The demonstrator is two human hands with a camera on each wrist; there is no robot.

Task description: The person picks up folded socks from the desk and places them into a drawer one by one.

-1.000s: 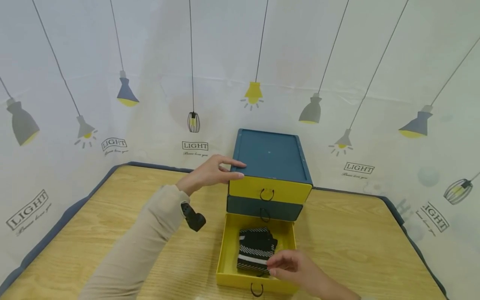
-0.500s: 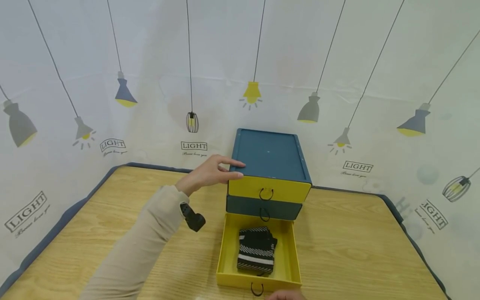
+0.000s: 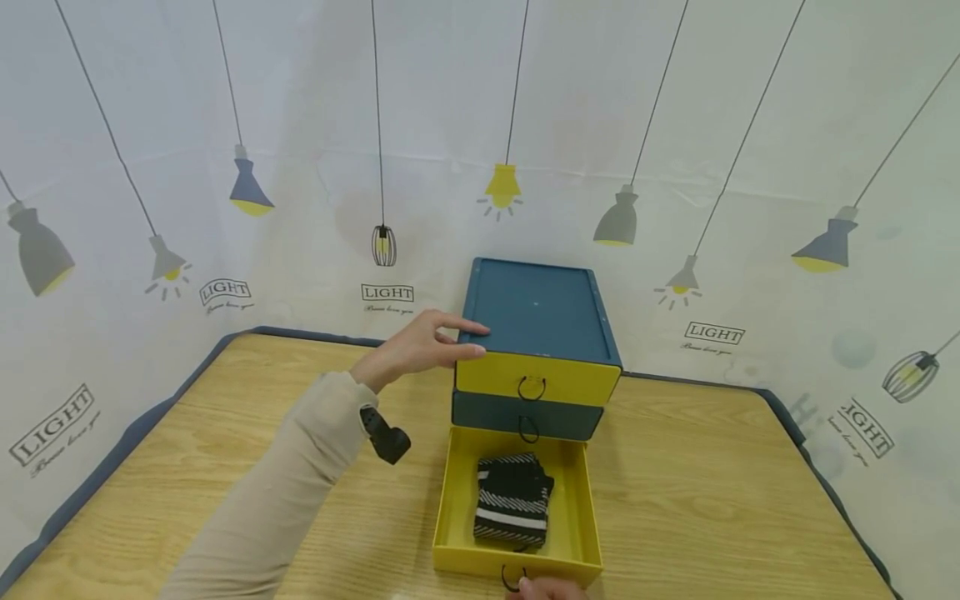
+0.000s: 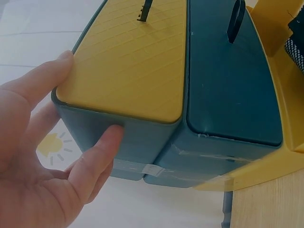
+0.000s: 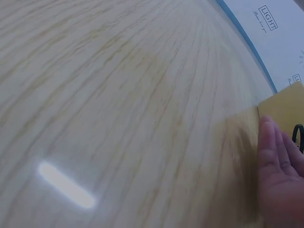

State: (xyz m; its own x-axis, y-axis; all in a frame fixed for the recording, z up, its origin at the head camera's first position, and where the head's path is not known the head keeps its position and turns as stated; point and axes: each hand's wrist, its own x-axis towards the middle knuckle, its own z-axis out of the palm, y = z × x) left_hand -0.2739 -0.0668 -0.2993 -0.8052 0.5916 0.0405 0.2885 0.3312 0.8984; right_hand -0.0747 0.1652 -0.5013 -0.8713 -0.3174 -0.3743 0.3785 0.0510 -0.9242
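A small drawer unit (image 3: 536, 304) has a dark blue top, a yellow upper drawer and a dark teal middle drawer. My left hand (image 3: 408, 346) rests at its top left front corner, fingers fairly straight; the left wrist view also shows this hand (image 4: 52, 147) touching the corner. The yellow bottom drawer (image 3: 442, 508) is pulled out. Inside lies a folded black-and-white striped fabric item (image 3: 510, 500). Beside the drawer's black loop handle (image 3: 513, 577), my right hand (image 3: 551, 590) is mostly cut off. In the right wrist view, this hand (image 5: 280, 166) has straight fingers against the drawer front.
The unit stands on a wood-grain table (image 3: 720, 467) with a dark blue edge (image 3: 150, 417). Behind it hangs a pale curtain (image 3: 322, 125) printed with lamps. Black loops hang on the upper drawer (image 3: 532, 388) and the middle drawer (image 3: 529, 428).
My right hand has moved from above the striped fabric, down and out to the bottom drawer's front by its loop. My left hand and the drawers stay where they were.
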